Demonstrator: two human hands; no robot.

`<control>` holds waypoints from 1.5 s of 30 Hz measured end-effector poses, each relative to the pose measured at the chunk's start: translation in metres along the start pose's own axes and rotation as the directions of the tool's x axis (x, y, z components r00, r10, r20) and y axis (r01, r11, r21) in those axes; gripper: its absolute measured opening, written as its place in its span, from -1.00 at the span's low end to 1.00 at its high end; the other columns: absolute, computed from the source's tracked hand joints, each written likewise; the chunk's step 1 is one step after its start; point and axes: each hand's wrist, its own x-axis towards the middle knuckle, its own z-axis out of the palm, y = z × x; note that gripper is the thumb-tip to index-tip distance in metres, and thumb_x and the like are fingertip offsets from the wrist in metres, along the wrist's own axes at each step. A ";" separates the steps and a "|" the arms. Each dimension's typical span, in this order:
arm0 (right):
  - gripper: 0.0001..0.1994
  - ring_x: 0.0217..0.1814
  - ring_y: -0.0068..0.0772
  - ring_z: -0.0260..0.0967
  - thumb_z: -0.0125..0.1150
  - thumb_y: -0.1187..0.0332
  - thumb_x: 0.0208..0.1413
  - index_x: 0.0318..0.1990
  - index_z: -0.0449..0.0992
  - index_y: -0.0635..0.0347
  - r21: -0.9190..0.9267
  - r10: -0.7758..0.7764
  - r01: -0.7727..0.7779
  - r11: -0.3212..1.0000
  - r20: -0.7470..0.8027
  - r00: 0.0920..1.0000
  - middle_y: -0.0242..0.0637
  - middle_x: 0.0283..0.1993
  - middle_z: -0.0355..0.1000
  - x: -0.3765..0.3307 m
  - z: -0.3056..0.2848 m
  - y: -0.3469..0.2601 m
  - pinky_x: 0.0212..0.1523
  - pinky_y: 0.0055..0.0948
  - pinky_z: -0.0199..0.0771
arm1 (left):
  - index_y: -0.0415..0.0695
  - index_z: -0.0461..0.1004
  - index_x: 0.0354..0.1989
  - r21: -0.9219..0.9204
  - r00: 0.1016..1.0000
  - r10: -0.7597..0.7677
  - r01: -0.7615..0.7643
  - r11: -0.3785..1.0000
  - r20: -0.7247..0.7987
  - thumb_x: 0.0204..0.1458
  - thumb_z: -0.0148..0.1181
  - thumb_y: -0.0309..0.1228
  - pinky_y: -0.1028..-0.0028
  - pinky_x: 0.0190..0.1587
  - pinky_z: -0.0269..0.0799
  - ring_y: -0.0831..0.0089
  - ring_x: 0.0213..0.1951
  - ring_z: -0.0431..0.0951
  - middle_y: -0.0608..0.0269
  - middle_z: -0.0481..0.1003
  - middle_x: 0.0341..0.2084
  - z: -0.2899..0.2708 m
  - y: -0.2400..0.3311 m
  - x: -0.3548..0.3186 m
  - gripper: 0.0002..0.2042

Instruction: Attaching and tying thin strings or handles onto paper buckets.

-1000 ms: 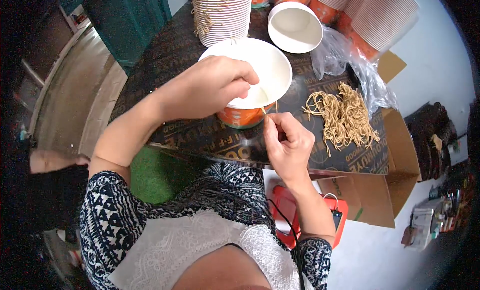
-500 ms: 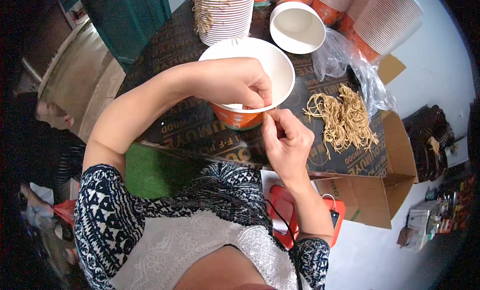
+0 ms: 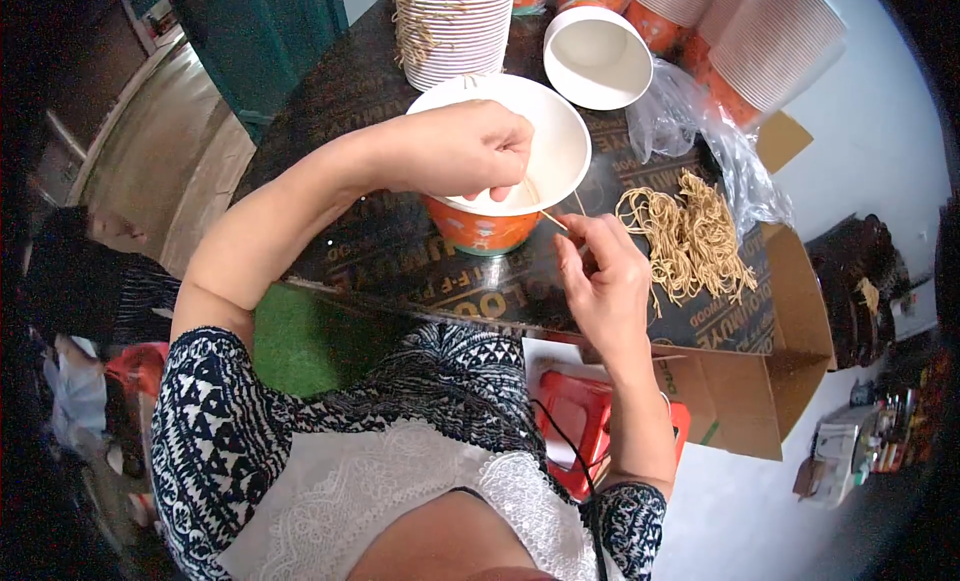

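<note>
A dark worktop (image 3: 400,251) with pale lettering runs across the upper middle of the frame, set over a green mat (image 3: 300,336) at centre left. On it stands an orange paper bowl (image 3: 500,181) with a white inside. The left hand (image 3: 465,151) lies curled over the bowl's near rim, its fingertips pinching something thin inside the bowl. The right hand (image 3: 605,281), just right of the bowl, pinches a thin noodle strand (image 3: 552,219) between thumb and forefinger, reaching toward the rim. A heap of dry noodles (image 3: 690,236) lies to the right on the worktop, beside a clear plastic bag (image 3: 690,121). Stacks of paper bowls (image 3: 450,31) line the top edge, and an empty white bowl (image 3: 597,56) lies tilted. An open cardboard box (image 3: 770,381) sits at lower right, a red stool (image 3: 575,421) below centre. The floor at upper left is pale concrete (image 3: 150,141).
</note>
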 end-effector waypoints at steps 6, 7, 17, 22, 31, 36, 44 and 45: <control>-0.88 -0.38 -0.03 0.46 0.22 0.56 0.00 -0.27 0.52 0.22 -0.015 -0.045 0.045 0.999 -0.032 0.998 -0.09 -0.27 0.42 0.016 -0.006 0.009 -0.38 -0.23 0.47 | -0.27 0.39 -0.52 -0.221 0.999 0.022 -0.028 0.975 -0.032 -0.07 0.03 -0.52 0.62 -0.53 0.26 0.66 -0.60 0.34 0.20 0.49 -0.55 0.007 0.005 0.004 -0.92; -0.87 -0.34 -0.04 0.46 0.23 0.56 -0.02 -0.27 0.52 0.23 -0.032 -0.066 0.064 0.997 -0.070 0.995 -0.07 -0.23 0.40 0.019 -0.007 0.010 -0.35 -0.23 0.47 | -0.28 0.39 -0.53 -0.301 0.997 0.048 -0.062 0.952 -0.055 -0.09 0.03 -0.54 0.63 -0.54 0.26 0.65 -0.61 0.33 0.14 0.51 -0.53 0.008 0.005 0.004 -0.93; -0.90 -0.36 -0.02 0.46 0.17 0.57 0.00 -0.30 0.52 0.26 -0.054 -0.098 0.095 0.994 -0.051 0.994 -0.07 -0.37 0.45 0.064 -0.006 0.047 -0.33 -0.19 0.45 | -0.27 0.41 -0.47 -0.510 0.996 0.062 -0.023 0.860 0.059 0.02 0.09 -0.53 0.65 -0.51 0.33 0.62 -0.61 0.43 0.08 0.55 -0.52 0.011 0.006 0.011 -0.92; -0.89 -0.39 -0.18 0.50 0.18 0.56 0.04 -0.26 0.55 0.30 0.101 -0.063 0.093 0.991 -0.274 0.960 -0.10 -0.36 0.51 0.080 -0.004 0.042 -0.33 -0.34 0.48 | -0.34 0.45 -0.39 -0.535 0.999 -0.001 0.024 0.844 0.043 0.01 0.15 -0.56 0.64 -0.47 0.36 0.58 -0.57 0.46 0.09 0.54 -0.52 0.012 0.004 0.014 -0.92; -0.81 -0.35 -0.27 0.39 0.22 0.63 -0.08 -0.28 0.57 0.20 0.038 -0.333 0.358 0.933 -0.288 0.898 -0.23 -0.38 0.47 0.074 -0.015 0.011 -0.33 -0.37 0.40 | -0.37 0.49 -0.40 -0.486 0.997 -0.061 0.031 0.873 -0.045 -0.03 0.14 -0.62 0.59 -0.47 0.42 0.54 -0.59 0.49 0.12 0.53 -0.52 0.010 0.013 0.014 -0.94; -0.81 -0.33 -0.22 0.39 0.24 0.63 -0.10 -0.28 0.57 0.22 0.160 -0.265 0.294 0.942 -0.178 0.948 -0.25 -0.43 0.46 0.076 -0.021 -0.007 -0.32 -0.33 0.41 | -0.35 0.50 -0.42 -0.454 0.995 -0.076 0.040 0.890 -0.062 -0.05 0.14 -0.63 0.58 -0.47 0.43 0.54 -0.57 0.51 0.16 0.53 -0.54 0.012 0.016 0.016 -0.95; -0.84 -0.34 -0.24 0.40 0.21 0.61 -0.07 -0.29 0.57 0.27 0.000 -0.285 0.286 0.958 -0.078 0.955 -0.19 -0.40 0.47 0.093 -0.019 -0.011 -0.26 -0.37 0.42 | -0.34 0.50 -0.44 -0.503 0.999 0.010 0.008 0.864 0.034 -0.09 0.21 -0.61 0.52 -0.42 0.46 0.48 -0.55 0.52 0.16 0.53 -0.55 0.015 0.009 0.021 -0.95; -0.88 -0.33 -0.12 0.38 0.21 0.59 -0.10 -0.35 0.57 0.24 -0.007 -0.273 0.273 0.962 -0.083 0.958 -0.17 -0.43 0.46 0.093 -0.018 -0.011 -0.26 -0.27 0.40 | -0.34 0.50 -0.44 -0.502 0.999 0.012 0.007 0.865 0.035 -0.09 0.21 -0.61 0.52 -0.42 0.46 0.48 -0.55 0.52 0.16 0.53 -0.55 0.016 0.010 0.021 -0.95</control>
